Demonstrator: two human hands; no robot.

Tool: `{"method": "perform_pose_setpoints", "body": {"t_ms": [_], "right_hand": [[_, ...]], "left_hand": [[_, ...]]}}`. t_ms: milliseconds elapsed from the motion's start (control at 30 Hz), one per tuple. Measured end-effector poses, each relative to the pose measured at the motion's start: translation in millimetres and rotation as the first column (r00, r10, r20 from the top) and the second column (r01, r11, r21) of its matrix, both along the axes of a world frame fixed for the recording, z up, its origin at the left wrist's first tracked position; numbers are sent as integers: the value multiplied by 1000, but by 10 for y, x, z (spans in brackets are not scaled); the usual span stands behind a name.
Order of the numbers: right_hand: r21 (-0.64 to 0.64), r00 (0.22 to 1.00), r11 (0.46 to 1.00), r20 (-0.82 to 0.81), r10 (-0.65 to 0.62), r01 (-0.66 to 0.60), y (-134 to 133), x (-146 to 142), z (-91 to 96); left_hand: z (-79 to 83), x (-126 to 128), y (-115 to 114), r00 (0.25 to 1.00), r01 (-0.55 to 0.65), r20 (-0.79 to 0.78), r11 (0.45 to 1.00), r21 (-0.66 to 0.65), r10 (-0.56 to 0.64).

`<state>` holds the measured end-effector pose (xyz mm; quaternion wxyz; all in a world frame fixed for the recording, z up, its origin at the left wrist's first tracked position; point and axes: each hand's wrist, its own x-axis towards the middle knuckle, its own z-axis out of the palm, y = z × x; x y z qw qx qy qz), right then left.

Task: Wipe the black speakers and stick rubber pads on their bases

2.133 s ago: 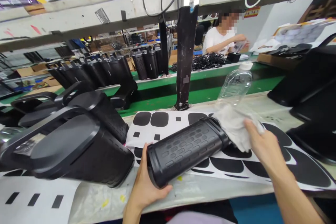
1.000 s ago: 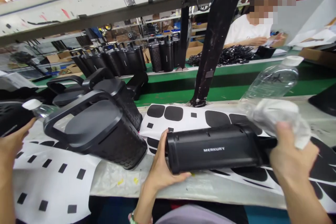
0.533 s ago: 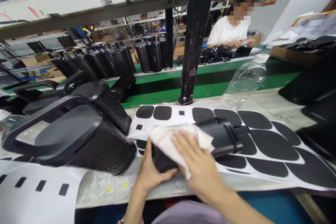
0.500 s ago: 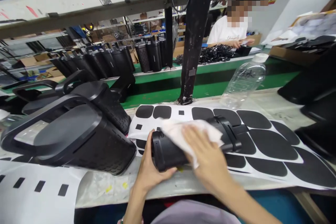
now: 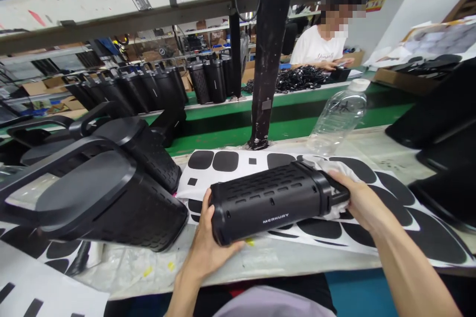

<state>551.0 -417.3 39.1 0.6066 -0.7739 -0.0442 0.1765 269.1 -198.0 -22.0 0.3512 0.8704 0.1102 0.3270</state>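
A black plastic housing (image 5: pixel 267 203) with a slotted side, a carrying handle and the lettering MERKURY lies on its side in front of me. My left hand (image 5: pixel 210 237) grips its left end, thumb below and fingers around the far edge. At the other end, my right hand (image 5: pixel 355 190) is closed around the handle with a white cloth (image 5: pixel 334 215) bunched between; some fingers are hidden. Sheets of black rounded stickers (image 5: pixel 323 230) lie beneath and behind the housing. To the left stand similar black housings (image 5: pixel 126 208) with upright handles.
A clear plastic bottle (image 5: pixel 340 114) stands behind the sticker sheets, right of a dark post (image 5: pixel 269 69). Across the green conveyor (image 5: pixel 215 126), a co-worker (image 5: pixel 320 47) handles something small. More housings (image 5: pixel 126 86) line the far side; dark parts (image 5: pixel 442 163) lie at right.
My right hand has moved with the cloth from the housing's middle to its handle end. The housing has been turned, so its slotted side and lettering show. The left hand keeps its grip.
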Motion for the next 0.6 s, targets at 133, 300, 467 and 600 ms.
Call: {"method": "perform_pose_setpoints", "body": {"t_ms": [133, 300, 467, 600], "right_hand": [[-11, 999, 1000, 35, 14, -14, 90, -14, -45], [-205, 983, 975, 177, -50, 86, 36, 4, -56], [-218, 898, 916, 368, -242, 336, -21, -315, 50], [-278, 591, 960, 781, 203, 38, 179, -618, 11]], "left_hand": [[35, -15, -4, 999, -3, -33, 961, -278, -6], [70, -14, -20, 989, -7, -135, 902, -433, -58], [56, -13, -25, 986, -34, -161, 926, -375, -29], [65, -17, -18, 985, -44, -174, 933, -356, -20]]}}
